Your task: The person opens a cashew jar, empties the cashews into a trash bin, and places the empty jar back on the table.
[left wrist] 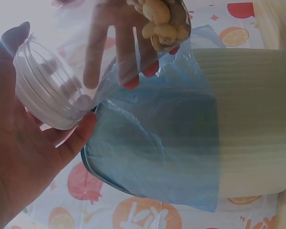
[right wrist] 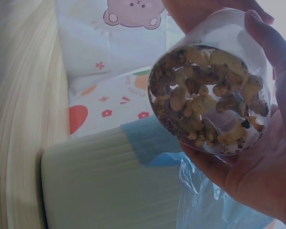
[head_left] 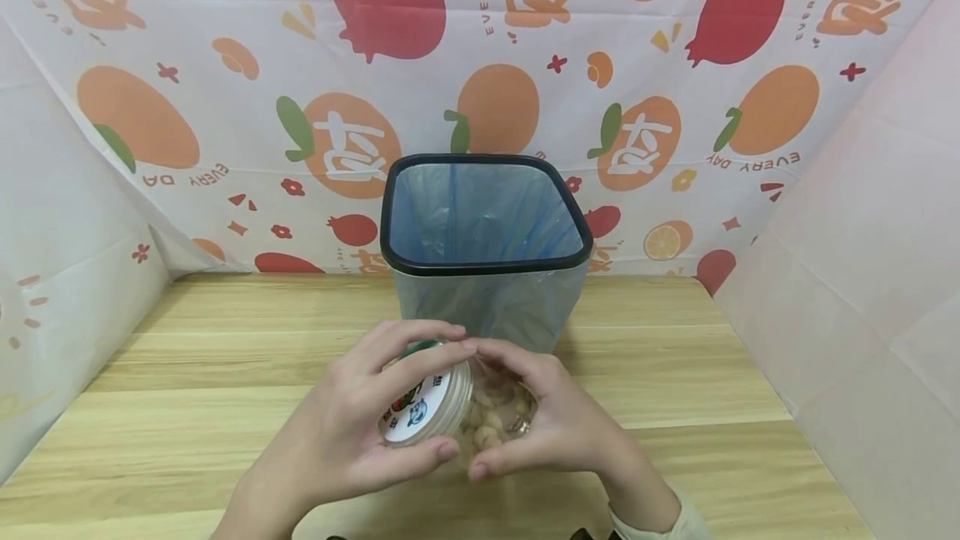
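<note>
Watching remotely, I see the left hand [head_left: 341, 407] grip the lid [head_left: 420, 411], which faces left. The clear jar [head_left: 491, 398] holds nuts [right wrist: 200, 95], its long axis roughly sideways, before the bin [head_left: 487, 298]; the right hand [head_left: 562, 415] grips the jar's base end.

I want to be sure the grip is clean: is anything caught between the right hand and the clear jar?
Nothing visible. The right hand holds the clear jar directly, around its side; the left hand is at the lid, the other end.
</note>
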The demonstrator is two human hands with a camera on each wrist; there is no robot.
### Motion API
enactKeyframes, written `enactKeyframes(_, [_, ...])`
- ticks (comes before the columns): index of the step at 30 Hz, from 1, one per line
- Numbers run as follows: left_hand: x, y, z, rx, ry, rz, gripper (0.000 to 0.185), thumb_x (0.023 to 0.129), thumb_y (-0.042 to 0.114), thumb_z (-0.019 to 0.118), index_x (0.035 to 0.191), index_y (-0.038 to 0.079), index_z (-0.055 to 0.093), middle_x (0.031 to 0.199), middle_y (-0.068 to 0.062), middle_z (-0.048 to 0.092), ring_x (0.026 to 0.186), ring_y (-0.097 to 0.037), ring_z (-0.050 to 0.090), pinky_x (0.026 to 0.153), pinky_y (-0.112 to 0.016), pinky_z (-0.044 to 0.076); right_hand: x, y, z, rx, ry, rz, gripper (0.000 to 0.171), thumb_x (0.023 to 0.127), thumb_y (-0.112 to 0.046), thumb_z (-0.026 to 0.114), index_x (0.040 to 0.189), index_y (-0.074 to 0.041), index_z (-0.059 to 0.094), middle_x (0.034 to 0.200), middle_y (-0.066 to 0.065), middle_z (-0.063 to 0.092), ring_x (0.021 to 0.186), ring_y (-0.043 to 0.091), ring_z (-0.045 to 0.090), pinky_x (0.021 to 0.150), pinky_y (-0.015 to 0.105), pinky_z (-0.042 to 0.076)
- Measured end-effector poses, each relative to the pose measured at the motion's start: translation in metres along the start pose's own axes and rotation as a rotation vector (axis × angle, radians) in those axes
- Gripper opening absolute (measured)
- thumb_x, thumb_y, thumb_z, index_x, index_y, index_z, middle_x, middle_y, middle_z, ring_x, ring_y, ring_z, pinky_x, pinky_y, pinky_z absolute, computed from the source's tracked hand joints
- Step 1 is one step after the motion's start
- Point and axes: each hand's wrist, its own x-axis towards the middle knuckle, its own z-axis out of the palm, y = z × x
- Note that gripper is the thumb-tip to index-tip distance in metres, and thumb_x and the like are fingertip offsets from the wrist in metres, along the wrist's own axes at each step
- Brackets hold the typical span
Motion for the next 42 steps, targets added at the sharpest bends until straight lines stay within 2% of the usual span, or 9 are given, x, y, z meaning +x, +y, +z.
enactKeyframes(7, [0.000,0.001,0.000,0.012,0.000,-0.055,0.053,0.092,0.049,0.068,0.133,0.016,0.063,0.128,-0.003,0.061,0.113,-0.019,0.058,0.094,-0.017,0.042,0.001,0.000,0.002,-0.063,0.025,-0.014,0.099,0.064,-0.026,0.095,0.148,-0.013,0.045,0.136,0.000,0.060,0.116,0.016,0.061,0.096,0.036,0.053])
enactKeyframes(13, [0.001,0.002,0.001,0.003,0.005,-0.076,0.054,0.091,0.049,0.069,0.133,0.016,0.063,0.129,-0.001,0.061,0.114,-0.019,0.058,0.093,-0.017,0.043,0.001,0.001,0.001,-0.078,0.034,-0.022,0.099,0.064,-0.026,0.095,0.148,-0.013,0.044,0.140,0.002,0.058,0.121,0.017,0.059,0.100,0.036,0.051])
enactKeyframes(21, [0.001,-0.002,-0.002,-0.018,0.040,-0.080,0.055,0.089,0.046,0.072,0.132,0.012,0.064,0.128,-0.006,0.061,0.116,-0.021,0.058,0.097,-0.015,0.042,0.002,-0.001,0.003,-0.080,0.055,0.001,0.101,0.061,-0.023,0.097,0.147,-0.014,0.045,0.142,0.002,0.057,0.123,0.018,0.060,0.102,0.034,0.050])
enactKeyframes(28, [0.002,-0.003,-0.006,-0.040,0.066,-0.083,0.054,0.087,0.042,0.075,0.130,0.011,0.064,0.128,-0.008,0.062,0.116,-0.021,0.057,0.094,-0.014,0.043,0.002,0.000,0.003,-0.089,0.061,0.029,0.100,0.062,-0.025,0.097,0.148,-0.017,0.045,0.143,-0.001,0.056,0.124,0.018,0.059,0.104,0.033,0.048])
enactKeyframes(35, [-0.001,-0.003,-0.009,-0.033,0.066,-0.093,0.055,0.088,0.043,0.074,0.132,0.012,0.063,0.129,-0.007,0.061,0.117,-0.021,0.056,0.094,-0.014,0.042,0.002,0.000,0.001,-0.078,0.064,0.049,0.102,0.062,-0.021,0.097,0.149,-0.018,0.044,0.142,0.001,0.057,0.122,0.018,0.061,0.102,0.034,0.050])
enactKeyframes(42, [-0.009,-0.005,-0.012,0.013,0.051,-0.108,0.056,0.085,0.044,0.076,0.131,0.013,0.064,0.129,-0.005,0.061,0.116,-0.019,0.056,0.090,-0.016,0.042,-0.001,-0.003,-0.005,-0.079,0.090,0.070,0.101,0.062,-0.024,0.096,0.148,-0.019,0.045,0.138,0.003,0.060,0.118,0.019,0.062,0.098,0.035,0.052])
